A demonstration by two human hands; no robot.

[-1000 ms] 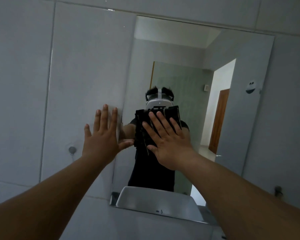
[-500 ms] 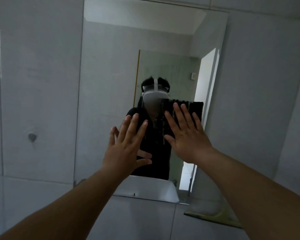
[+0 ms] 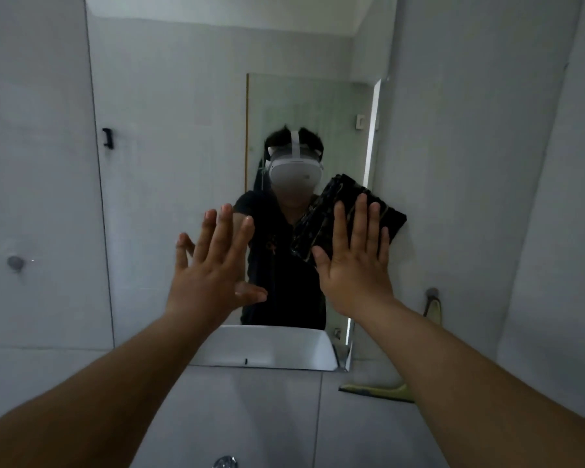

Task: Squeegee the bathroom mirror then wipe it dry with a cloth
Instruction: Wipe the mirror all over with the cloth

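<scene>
We press the dark cloth point(image 3: 353, 216) flat on the mirror point(image 3: 169, 163) with our right hand point(image 3: 355, 265), fingers straight. The cloth pokes out past our fingertips toward 1 o'clock and slants from 7 to 1. Our left hand point(image 3: 206, 271) is spread flat, holding nothing. The squeegee point(image 3: 377, 390) rests at 5 o'clock, nearer our right hand.

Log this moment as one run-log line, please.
stage: wiping dry | right hand: flat, pressing dark cloth on mirror | left hand: flat near glass | squeegee: set down below mirror
</scene>
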